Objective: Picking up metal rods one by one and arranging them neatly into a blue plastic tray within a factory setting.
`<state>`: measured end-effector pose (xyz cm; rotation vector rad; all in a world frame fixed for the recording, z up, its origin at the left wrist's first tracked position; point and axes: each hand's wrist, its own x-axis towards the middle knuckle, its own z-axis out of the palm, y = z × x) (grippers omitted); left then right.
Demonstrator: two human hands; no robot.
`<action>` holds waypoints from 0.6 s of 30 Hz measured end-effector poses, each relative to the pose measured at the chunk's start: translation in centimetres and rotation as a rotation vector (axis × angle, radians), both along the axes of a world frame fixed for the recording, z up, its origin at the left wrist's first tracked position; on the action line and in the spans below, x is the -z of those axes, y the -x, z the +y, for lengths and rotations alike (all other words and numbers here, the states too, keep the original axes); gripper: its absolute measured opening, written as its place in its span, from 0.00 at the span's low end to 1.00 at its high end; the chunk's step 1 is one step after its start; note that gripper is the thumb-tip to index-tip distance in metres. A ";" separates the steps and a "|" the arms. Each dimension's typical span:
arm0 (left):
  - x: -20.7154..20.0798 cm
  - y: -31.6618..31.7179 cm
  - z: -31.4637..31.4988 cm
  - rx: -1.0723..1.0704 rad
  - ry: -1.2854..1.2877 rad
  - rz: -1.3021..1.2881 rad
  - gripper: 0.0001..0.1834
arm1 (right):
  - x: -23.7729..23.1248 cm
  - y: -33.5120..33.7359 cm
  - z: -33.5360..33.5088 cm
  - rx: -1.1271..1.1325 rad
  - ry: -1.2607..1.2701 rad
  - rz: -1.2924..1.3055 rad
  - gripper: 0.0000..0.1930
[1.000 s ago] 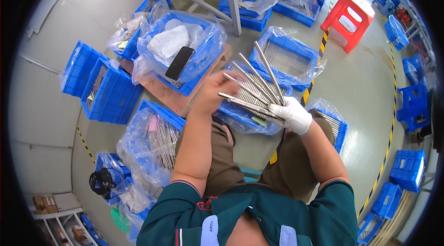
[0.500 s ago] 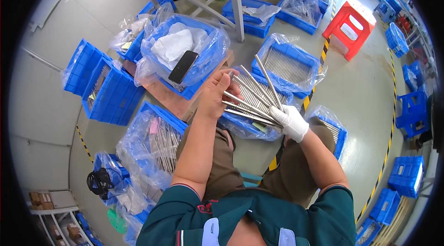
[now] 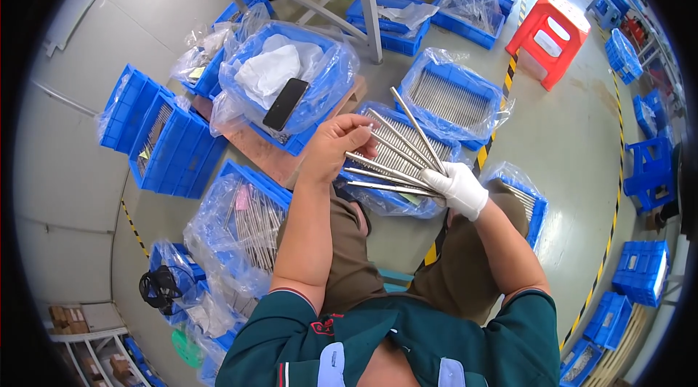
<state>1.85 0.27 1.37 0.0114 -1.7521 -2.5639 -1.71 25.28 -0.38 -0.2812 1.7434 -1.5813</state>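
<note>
My right hand [image 3: 458,189], in a white glove, is closed round one end of several thin metal rods [image 3: 396,177], which fan out toward the left and away from me. My bare left hand [image 3: 336,145] is at the rods' far ends, thumb and fingers curled together. A small pale bit shows at its fingertips, too small to name; one rod's tip reaches close to it. Below the hands, a blue crate [image 3: 443,150] lined with clear plastic holds rows of similar rods, partly hidden by the held ones.
Another lined crate of rods [image 3: 469,141] stands just beyond. A black phone [image 3: 286,105] lies on a plastic-lined blue crate [image 3: 347,60] at the left. Loose rods [image 3: 256,230] fill a crate beside my left forearm. A red stool [image 3: 538,60] stands at far right.
My left hand has shifted slightly left and down, and its fingers have curled differently at the rod ends. The rods have spread a little wider and tilted lower; my right hand keeps its hold.
</note>
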 end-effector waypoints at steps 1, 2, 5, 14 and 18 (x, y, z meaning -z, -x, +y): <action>-0.1 0.0 0.1 0.061 -0.002 -0.045 0.13 | 0.1 0.1 0.0 0.003 -0.001 -0.003 0.16; -0.1 0.0 0.1 0.110 0.003 -0.035 0.14 | 0.4 0.3 0.0 -0.014 -0.018 0.036 0.16; -0.4 0.5 1.1 0.192 0.383 -0.176 0.16 | -0.2 -0.1 -0.5 -0.017 -0.031 0.025 0.16; -0.7 -0.1 -1.8 -0.151 0.050 0.147 0.11 | -1.6 0.1 0.1 -0.031 0.044 -0.131 0.16; 0.2 0.2 -1.6 -0.039 -0.008 0.175 0.15 | -0.5 -0.2 0.4 -0.167 0.041 -0.153 0.17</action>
